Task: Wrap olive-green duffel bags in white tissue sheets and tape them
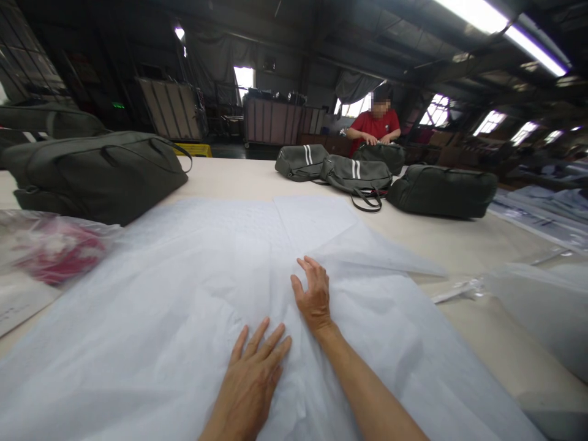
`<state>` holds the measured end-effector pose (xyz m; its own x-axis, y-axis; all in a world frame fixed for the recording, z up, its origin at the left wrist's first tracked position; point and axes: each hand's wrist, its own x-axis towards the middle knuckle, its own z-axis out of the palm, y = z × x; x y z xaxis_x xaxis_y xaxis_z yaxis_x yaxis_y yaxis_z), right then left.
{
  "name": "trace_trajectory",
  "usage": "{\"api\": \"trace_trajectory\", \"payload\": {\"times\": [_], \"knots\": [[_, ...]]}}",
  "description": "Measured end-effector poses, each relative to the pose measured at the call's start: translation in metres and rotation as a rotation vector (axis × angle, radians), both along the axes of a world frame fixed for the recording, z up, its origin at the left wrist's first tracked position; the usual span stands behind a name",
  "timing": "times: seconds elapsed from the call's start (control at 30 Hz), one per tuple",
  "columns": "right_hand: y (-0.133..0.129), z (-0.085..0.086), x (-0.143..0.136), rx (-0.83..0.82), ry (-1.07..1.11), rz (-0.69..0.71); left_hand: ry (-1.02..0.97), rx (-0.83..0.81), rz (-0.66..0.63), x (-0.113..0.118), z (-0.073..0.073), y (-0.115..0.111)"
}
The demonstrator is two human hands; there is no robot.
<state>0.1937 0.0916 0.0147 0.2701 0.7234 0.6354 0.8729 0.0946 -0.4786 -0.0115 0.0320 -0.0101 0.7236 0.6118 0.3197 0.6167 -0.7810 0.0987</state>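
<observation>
A large sheet of thin, pale white tissue-like paper (184,294) lies spread over the table in front of me, creased in the middle. My left hand (257,367) rests on it with fingers spread. Farther forward and to the right, my right hand (315,294) touches the paper near a fold line, its fingers bent a little and apart. Beyond that hand, a corner of the paper is folded over, forming a see-through triangle that points right. Neither hand grips anything that I can see.
A dark green duffel bag (105,171) stands at the left, beside a clear plastic bag with red contents (64,248). Across the table are striped bags (358,174) and a plain dark bag (443,190). A co-worker in red (379,125) handles another bag. Plastic film (542,306) lies right.
</observation>
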Motion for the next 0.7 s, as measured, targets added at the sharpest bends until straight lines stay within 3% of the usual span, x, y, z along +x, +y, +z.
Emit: {"api": "trace_trajectory", "payload": {"times": [0.2, 0.43, 0.57, 0.7], "knots": [[-0.006, 0.010, -0.009, -0.150, -0.200, 0.230, -0.023, 0.030, 0.040, 0.001, -0.003, -0.001], [0.002, 0.000, -0.009, -0.346, -0.144, 0.229, -0.034, 0.057, 0.063, 0.003, -0.003, 0.001], [0.012, -0.001, -0.004, -0.348, -0.009, 0.227, -0.039, 0.078, 0.067, 0.003, -0.007, 0.001], [0.016, 0.023, 0.008, -0.215, 0.314, 0.200, -0.055, 0.096, 0.077, 0.004, -0.010, 0.002]]}}
